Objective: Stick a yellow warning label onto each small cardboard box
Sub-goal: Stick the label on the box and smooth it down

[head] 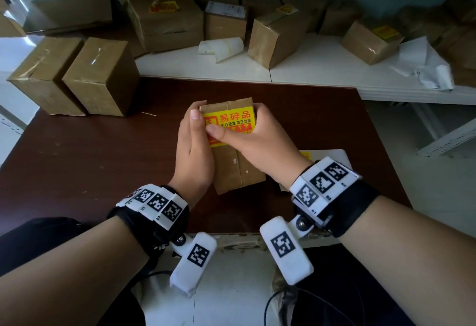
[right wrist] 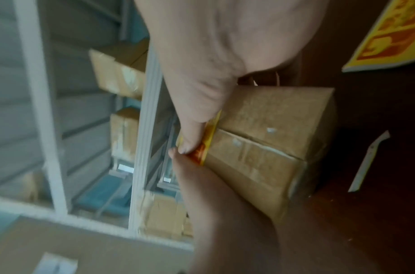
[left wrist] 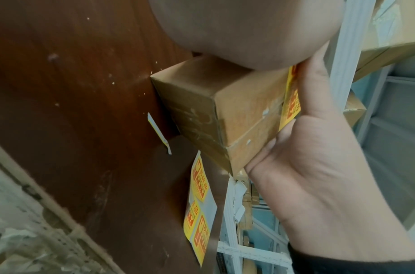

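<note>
A small cardboard box (head: 238, 168) lies on the brown table (head: 103, 158), with a yellow warning label (head: 231, 119) on the far half of its top. My left hand (head: 194, 132) grips the box's left side, thumb on the label's left corner. My right hand (head: 247, 137) grips the right side, and its thumb (head: 215, 130) presses on the label. The left wrist view shows the box (left wrist: 202, 96) and the label (left wrist: 292, 100) edge-on under my left thumb. In the right wrist view both thumbs meet on the label (right wrist: 207, 140) atop the box (right wrist: 272, 129).
A sheet of yellow labels (head: 332, 154) lies on the table under my right wrist, also seen as the label sheet (left wrist: 199, 209). Two larger boxes (head: 77, 75) stand at the table's left. Several boxes, some labelled (head: 164, 16), and curled backing paper (head: 221, 45) crowd the white shelf behind.
</note>
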The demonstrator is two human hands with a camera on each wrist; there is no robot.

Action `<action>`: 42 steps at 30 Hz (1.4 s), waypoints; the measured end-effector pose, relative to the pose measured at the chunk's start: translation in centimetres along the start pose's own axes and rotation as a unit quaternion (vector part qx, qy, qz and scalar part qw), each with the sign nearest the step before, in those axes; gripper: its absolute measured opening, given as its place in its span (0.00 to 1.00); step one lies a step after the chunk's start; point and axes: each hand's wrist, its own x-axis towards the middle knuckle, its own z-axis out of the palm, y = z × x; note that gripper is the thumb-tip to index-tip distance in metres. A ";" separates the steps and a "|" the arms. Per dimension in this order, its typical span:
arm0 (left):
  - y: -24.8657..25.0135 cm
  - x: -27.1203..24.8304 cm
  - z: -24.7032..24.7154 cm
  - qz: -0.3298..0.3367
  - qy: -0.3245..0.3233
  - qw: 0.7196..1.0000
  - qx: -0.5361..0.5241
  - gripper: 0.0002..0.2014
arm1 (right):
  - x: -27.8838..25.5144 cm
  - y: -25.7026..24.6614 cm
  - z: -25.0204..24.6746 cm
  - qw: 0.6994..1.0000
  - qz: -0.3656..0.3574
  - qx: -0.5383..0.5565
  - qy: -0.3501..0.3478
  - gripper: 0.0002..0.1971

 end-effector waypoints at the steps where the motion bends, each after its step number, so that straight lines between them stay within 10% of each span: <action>1: 0.2 0.1 0.0 0.001 -0.001 1.000 0.005 0.36 | 0.3 0.1 0.0 1.000 0.011 0.026 0.006 0.42; 8: 1.3 -0.1 0.1 -0.023 0.000 0.999 -0.033 0.33 | 1.2 0.3 -0.3 0.997 0.012 -0.053 -0.064 0.52; 13: 2.1 0.3 0.2 -0.068 -0.005 0.997 -0.041 0.29 | 0.9 -0.3 -0.9 0.990 0.086 0.088 -0.076 0.29; 20: 1.6 1.1 -0.4 -0.148 0.000 0.987 -0.058 0.39 | 0.1 -0.2 -0.3 0.989 0.062 0.065 -0.115 0.22; 30: 4.2 2.3 -1.8 -0.102 -0.112 0.986 -0.067 0.13 | 0.4 0.1 -0.3 0.984 0.011 0.137 -0.111 0.30; 37: 4.5 2.5 -1.8 -0.116 -0.102 0.979 -0.133 0.21 | 0.8 0.6 -0.9 0.992 -0.067 0.059 -0.086 0.38; 42: 4.3 2.6 -1.9 -0.173 -0.085 0.967 -0.166 0.24 | 1.7 1.4 0.0 0.994 -0.068 0.040 -0.075 0.61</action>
